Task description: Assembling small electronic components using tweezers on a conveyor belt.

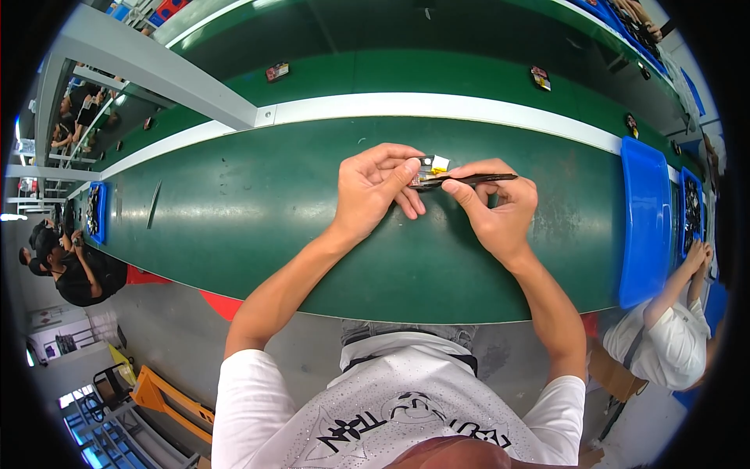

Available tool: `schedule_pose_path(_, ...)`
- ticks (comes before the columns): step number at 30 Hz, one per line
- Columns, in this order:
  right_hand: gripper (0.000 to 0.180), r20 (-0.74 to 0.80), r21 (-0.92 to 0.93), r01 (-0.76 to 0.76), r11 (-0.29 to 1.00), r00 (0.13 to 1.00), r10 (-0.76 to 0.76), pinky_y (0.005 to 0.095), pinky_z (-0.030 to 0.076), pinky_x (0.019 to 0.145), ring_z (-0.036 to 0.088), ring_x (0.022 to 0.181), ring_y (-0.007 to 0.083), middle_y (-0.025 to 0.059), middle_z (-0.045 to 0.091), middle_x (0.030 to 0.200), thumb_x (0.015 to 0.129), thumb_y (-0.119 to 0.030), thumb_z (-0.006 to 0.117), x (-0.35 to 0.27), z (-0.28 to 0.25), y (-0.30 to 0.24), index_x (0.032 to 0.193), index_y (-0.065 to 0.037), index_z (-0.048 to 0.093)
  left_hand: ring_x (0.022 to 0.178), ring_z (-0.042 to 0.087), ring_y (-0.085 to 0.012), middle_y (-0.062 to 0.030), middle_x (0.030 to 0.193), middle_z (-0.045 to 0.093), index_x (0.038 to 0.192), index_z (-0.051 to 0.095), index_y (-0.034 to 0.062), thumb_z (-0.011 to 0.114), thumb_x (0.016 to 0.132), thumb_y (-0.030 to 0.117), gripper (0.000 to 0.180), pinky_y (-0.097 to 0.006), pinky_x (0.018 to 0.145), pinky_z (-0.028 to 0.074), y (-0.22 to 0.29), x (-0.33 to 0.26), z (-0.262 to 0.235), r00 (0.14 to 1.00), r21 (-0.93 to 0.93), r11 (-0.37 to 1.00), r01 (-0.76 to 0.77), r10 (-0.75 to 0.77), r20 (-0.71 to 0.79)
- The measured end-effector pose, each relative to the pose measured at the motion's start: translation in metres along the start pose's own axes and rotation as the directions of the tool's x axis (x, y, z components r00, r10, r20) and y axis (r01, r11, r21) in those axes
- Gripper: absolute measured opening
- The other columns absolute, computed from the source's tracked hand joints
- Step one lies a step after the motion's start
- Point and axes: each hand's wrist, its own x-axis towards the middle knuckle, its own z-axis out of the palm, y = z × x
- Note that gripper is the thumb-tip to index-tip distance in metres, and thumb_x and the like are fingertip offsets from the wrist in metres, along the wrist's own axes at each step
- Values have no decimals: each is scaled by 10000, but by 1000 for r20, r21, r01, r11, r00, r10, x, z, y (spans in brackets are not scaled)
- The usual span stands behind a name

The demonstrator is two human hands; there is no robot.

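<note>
My left hand is closed around a small dark electronic assembly, gripping it between thumb and fingers above the green table. A white and yellow piece shows at the assembly's upper right. In my right hand is a pair of black tweezers, pinched between thumb and fingers. Their tips point left and meet the lower edge of the assembly. The fingers hide much of the assembly, so its exact kind cannot be made out.
A thin dark strip-like tool lies on the green table to the left. An upright blue tray stands at the right. Beyond the white rail, small devices rest on a green belt. Co-workers sit at both sides.
</note>
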Motion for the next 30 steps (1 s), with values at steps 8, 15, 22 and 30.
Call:
schedule_pose_path(8, 137, 33, -70, 44, 997, 999, -42, 215, 266, 420, 380, 426, 17, 11, 679, 686, 778, -12, 836, -1, 0, -2, 890, -33, 760, 599, 697, -201, -196, 898, 707, 1137, 621, -120, 626, 999, 73, 237, -270, 487, 570, 1, 0, 0, 999, -5, 1000, -25, 25, -46)
schedule_pose_path(15, 121, 46, -125, 111, 986, 993, -106, 229, 272, 406, 383, 401, 34, 9, 702, 667, 770, -26, 837, -1, 1, -2, 859, -60, 762, 595, 705, -212, -207, 901, 709, 1155, 618, -126, 613, 1009, 80, 252, -273, 480, 572, -2, -1, 1, 999, 31, 999, -40, 41, -31)
schedule_pose_path(22, 124, 99, -156, 158, 975, 985, -144, 244, 301, 404, 454, 409, 64, 27, 744, 734, 752, -2, 825, 1, -1, -5, 832, -64, 755, 613, 706, -204, -201, 920, 715, 1161, 617, -128, 598, 1013, 71, 249, -270, 495, 574, -1, -1, 3, 999, 89, 996, -8, 11, -34)
schedule_pose_path(30, 150, 171, -177, 405, 897, 910, -377, 261, 384, 438, 684, 568, 156, 48, 756, 769, 741, 51, 790, 4, -1, -2, 809, -73, 739, 631, 712, -210, -195, 933, 720, 1186, 607, -126, 583, 1022, 81, 265, -268, 505, 576, -2, 0, 1, 999, 69, 997, 34, -33, -16)
